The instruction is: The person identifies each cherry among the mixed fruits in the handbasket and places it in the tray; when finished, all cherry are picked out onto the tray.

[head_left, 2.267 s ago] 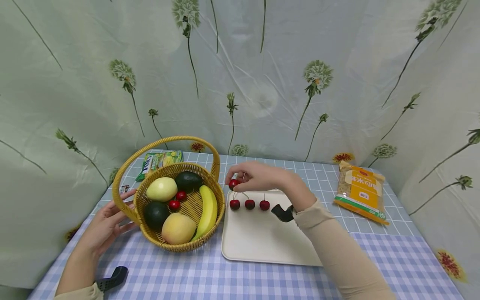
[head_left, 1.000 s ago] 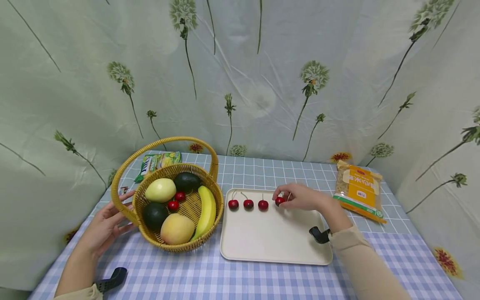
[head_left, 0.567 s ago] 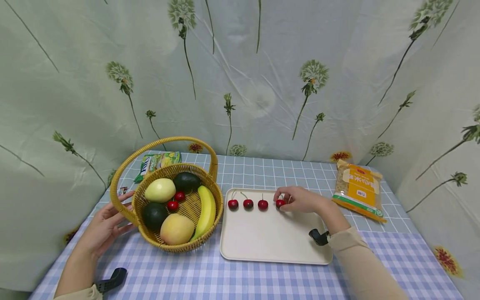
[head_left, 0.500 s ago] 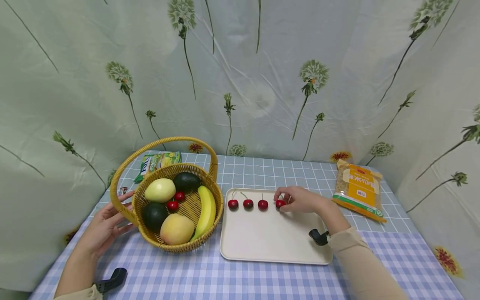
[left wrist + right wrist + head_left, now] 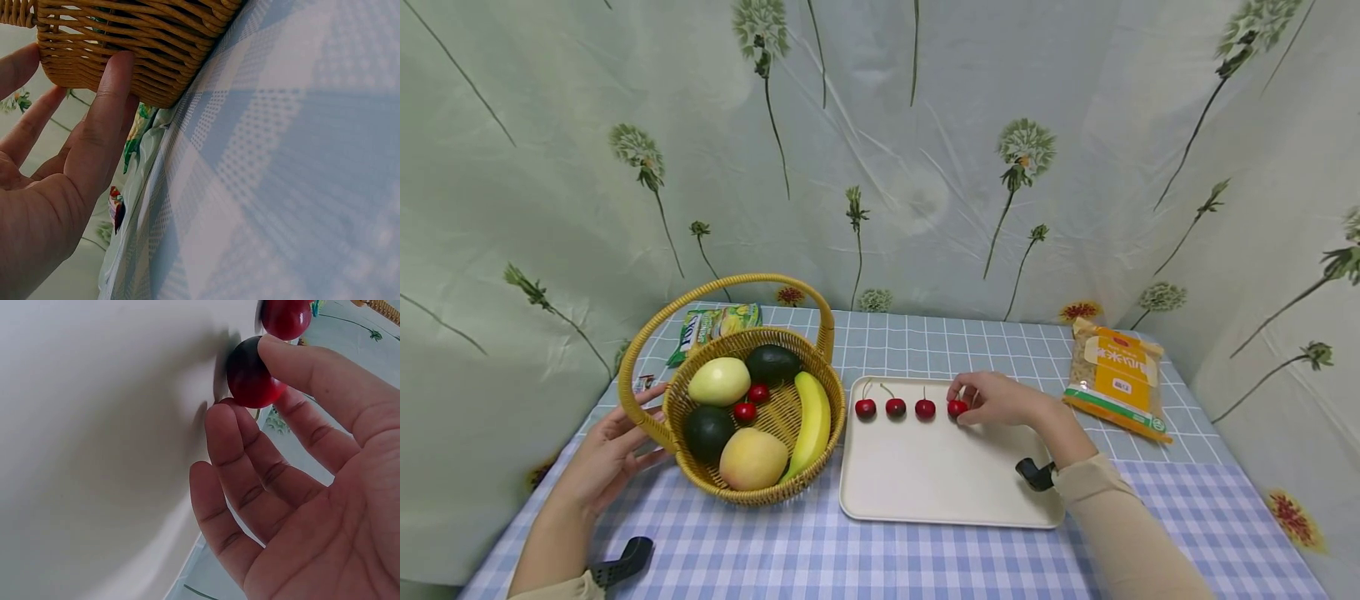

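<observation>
My right hand (image 5: 992,400) pinches a dark red cherry (image 5: 253,374) between thumb and fingers, low over the cream tray (image 5: 940,483). Left of it, three more cherries (image 5: 895,407) with stems stand in a row along the tray's far side. My left hand (image 5: 613,450) touches the outer side of the wicker basket (image 5: 760,496) with its fingers spread and fairly straight, as the left wrist view shows. Inside the basket lie a banana (image 5: 811,425), a peach (image 5: 754,459), a pale green fruit (image 5: 719,381), two dark green fruits (image 5: 708,433) and two small red cherries (image 5: 745,412).
A green snack packet (image 5: 715,327) lies behind the basket, whose tall handle (image 5: 730,283) arches over it. At the right back rests an orange and clear bag (image 5: 1117,379). A checked cloth (image 5: 775,550) covers the table, and a flowered curtain hangs behind.
My right hand has carried the cherry from above the tray's far left corner rightward and down to the row's right end. Lately it has shifted slightly left. My left hand stays at the basket.
</observation>
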Motion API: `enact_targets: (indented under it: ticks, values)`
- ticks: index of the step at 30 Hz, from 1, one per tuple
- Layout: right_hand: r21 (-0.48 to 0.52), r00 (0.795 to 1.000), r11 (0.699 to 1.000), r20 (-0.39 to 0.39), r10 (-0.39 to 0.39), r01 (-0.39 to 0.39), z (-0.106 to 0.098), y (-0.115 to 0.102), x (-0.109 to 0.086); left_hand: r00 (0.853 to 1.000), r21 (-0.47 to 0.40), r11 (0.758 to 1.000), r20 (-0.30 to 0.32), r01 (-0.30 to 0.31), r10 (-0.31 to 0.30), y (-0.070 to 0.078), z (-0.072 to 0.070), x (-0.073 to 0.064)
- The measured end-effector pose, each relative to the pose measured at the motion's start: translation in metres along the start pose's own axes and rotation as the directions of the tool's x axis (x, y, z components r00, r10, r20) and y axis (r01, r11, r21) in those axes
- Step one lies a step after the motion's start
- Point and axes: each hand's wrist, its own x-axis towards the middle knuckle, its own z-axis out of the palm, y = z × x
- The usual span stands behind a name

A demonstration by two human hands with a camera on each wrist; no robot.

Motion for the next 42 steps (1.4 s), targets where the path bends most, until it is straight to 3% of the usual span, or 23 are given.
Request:
enact_targets:
  ticks: [32,42]
  values:
    - [0.011,1.0,1.0,-0.004,0.012,-0.012,0.0,0.004,0.003,1.0,-0.011,1.0,-0.022,0.018,-0.018,-0.001,0.001,-0.002]
    - [-0.04,0.999,0.999,-0.039,-0.025,0.024,-0.018,-0.01,-0.001,1.0,0.007,1.0,-0.011,0.012,-0.012,0.001,0.001,0.0]
